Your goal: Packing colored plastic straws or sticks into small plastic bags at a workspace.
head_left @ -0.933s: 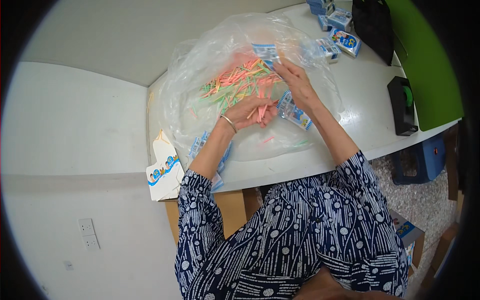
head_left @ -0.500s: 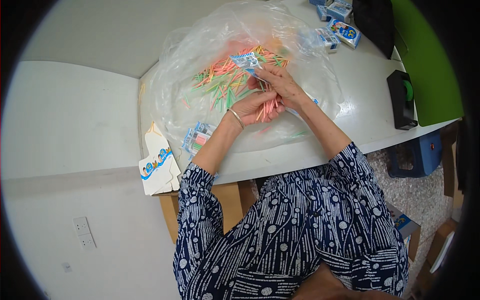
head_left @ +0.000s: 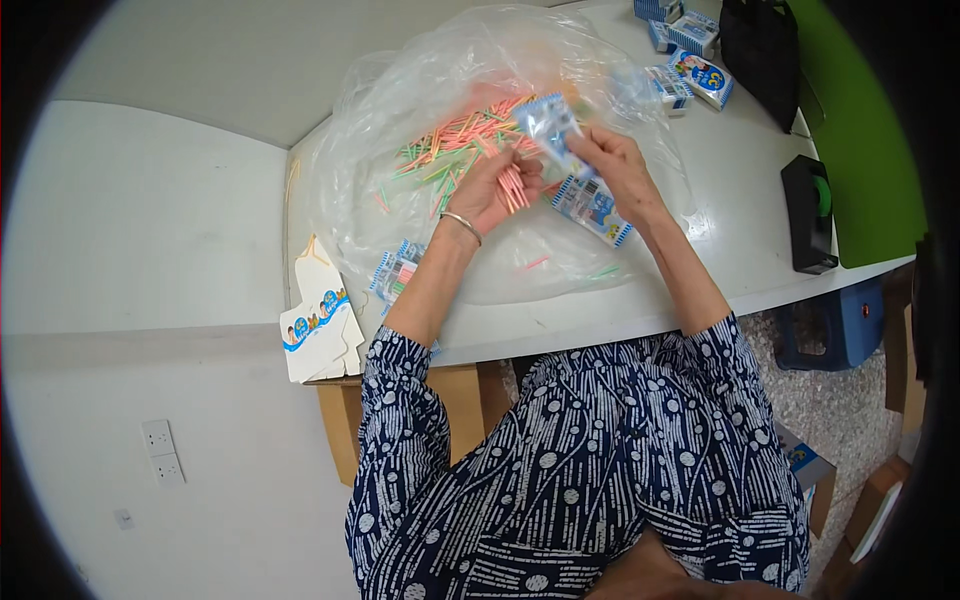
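Observation:
My left hand is closed around a small bundle of thin pink sticks. To its right, my right hand pinches a blue-and-white plastic packet, slightly blurred, above the pile. Loose pink, green and yellow sticks lie heaped on a large clear plastic bag spread over the table. Just below my right hand, another blue-and-white packet rests on the plastic. Beside my left forearm are packets with coloured sticks inside.
Flat white printed cartons lie at the table's left corner. Several small blue-and-white packs sit at the far right, by a black bag. A black tape dispenser stands near the green panel. Below is a blue stool.
My hands have moved apart. The right one has drawn the packet to the right, uncovering the packet lying beneath, while the left has shifted slightly left with the pink sticks.

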A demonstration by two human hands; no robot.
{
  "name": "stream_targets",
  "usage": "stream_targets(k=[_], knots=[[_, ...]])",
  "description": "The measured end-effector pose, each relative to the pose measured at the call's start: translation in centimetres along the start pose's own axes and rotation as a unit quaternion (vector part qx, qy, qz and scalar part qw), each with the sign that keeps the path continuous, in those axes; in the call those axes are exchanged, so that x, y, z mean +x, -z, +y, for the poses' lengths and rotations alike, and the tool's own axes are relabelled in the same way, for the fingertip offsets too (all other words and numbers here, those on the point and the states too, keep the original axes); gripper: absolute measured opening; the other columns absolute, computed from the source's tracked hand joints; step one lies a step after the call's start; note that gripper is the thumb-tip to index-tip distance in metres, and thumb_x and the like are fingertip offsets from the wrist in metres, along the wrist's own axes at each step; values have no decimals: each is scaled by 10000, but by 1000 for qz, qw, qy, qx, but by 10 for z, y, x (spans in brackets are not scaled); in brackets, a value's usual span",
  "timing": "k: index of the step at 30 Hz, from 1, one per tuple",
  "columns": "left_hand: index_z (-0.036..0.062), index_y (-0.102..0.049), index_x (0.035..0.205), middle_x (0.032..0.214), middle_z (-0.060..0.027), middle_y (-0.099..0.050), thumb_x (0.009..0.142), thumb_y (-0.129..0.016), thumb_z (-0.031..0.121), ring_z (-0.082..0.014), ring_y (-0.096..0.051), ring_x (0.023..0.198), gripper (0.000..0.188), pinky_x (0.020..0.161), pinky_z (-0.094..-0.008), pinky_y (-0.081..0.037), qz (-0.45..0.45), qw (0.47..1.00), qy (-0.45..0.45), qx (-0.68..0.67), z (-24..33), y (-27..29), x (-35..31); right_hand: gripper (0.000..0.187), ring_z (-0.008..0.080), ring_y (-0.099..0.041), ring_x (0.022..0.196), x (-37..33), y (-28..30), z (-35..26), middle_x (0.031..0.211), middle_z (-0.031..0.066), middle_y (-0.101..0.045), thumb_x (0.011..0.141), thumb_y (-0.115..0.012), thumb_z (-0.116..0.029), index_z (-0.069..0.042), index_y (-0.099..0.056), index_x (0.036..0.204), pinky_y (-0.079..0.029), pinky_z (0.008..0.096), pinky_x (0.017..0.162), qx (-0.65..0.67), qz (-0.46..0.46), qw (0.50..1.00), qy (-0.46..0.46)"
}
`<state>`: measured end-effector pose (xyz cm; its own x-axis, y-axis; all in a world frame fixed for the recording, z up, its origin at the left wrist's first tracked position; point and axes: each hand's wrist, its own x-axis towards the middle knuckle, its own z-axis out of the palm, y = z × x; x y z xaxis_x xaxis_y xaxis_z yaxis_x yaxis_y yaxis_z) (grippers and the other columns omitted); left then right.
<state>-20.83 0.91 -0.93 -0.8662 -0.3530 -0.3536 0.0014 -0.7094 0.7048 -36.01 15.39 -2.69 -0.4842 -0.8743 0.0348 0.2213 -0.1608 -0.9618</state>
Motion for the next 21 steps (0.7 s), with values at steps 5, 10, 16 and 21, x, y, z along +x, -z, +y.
stream_targets(k=[5,10,16,21], knots=[[24,-561,916,900,-160,-638,942,-519,257,-277,-651,813,238,728,-404,-565,35,991,-117,-45,15,0,6,185,9,-447,652,-28,-10,-4,717,-66,-548,872,-630,-225,-44,-648,835,-350,182,593,-31,-31,996,-74],[-61,-550,1006,980,-179,-625,951,-494,254,-314,-623,957,324,859,-432,-524,1,981,-193,13,36,-6,-1,182,7,-443,658,-32,-3,0,715,-71,-538,882,-616,-214,-40,-638,833,-355,179,596,-87,-64,992,-65],[-50,-543,1024,962,-176,-627,954,-490,258,-316,-632,937,320,850,-438,-530,-6,975,-217,40,28,-26,-11,163,4,-437,664,-36,-1,3,730,-75,-534,903,-577,-192,-38,-617,869,-355,177,597,-73,-111,990,-52],[3,-548,905,895,-156,-630,948,-501,305,-316,-662,859,309,752,-416,-570,30,970,-229,70,21,-39,-19,163,-1,-437,665,-39,0,1,748,-71,-538,911,-566,-193,-37,-603,879,-360,176,594,-53,-111,992,-42]])
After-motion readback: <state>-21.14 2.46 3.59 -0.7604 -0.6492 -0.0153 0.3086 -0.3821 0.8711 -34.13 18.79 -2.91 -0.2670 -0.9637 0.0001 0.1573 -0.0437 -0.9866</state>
